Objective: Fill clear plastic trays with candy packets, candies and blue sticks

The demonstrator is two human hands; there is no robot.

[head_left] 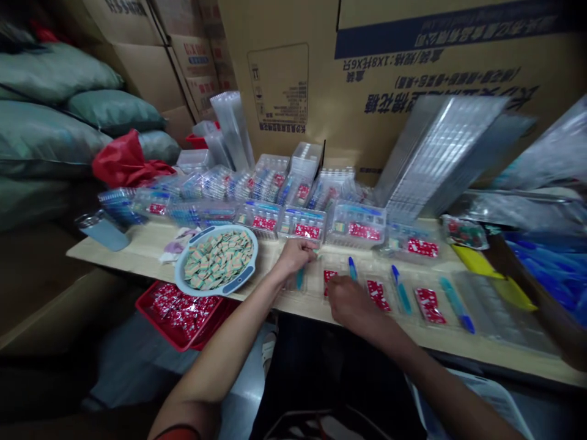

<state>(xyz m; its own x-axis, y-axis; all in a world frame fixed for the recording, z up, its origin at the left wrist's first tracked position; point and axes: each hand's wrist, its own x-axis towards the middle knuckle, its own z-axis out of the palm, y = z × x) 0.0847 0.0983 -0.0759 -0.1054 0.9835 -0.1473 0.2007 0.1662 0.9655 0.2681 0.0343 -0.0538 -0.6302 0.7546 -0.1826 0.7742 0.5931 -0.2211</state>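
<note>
My left hand (296,255) is closed, fingertips pinched together, at the front of a clear plastic box (302,223) with a red-and-white packet in it. What the pinch holds, if anything, is hidden. Below that hand a blue pen (299,278) shows in part. My right hand (352,300) is curled, its fingers against or over a red-and-white packet (329,276) in a shallow clear tray; its grip is not visible. To its right, more red-and-white packets (378,294) and blue pens (402,291) lie in clear trays along the table's front.
A light-blue basin (255,272) of small printed pieces stands left of my hands. Below it is a red bin (158,327) of packets. Filled clear boxes (358,225) line the back, beside tall tray stacks (440,153). A grey-blue tumbler (107,231) lies tilted at far left.
</note>
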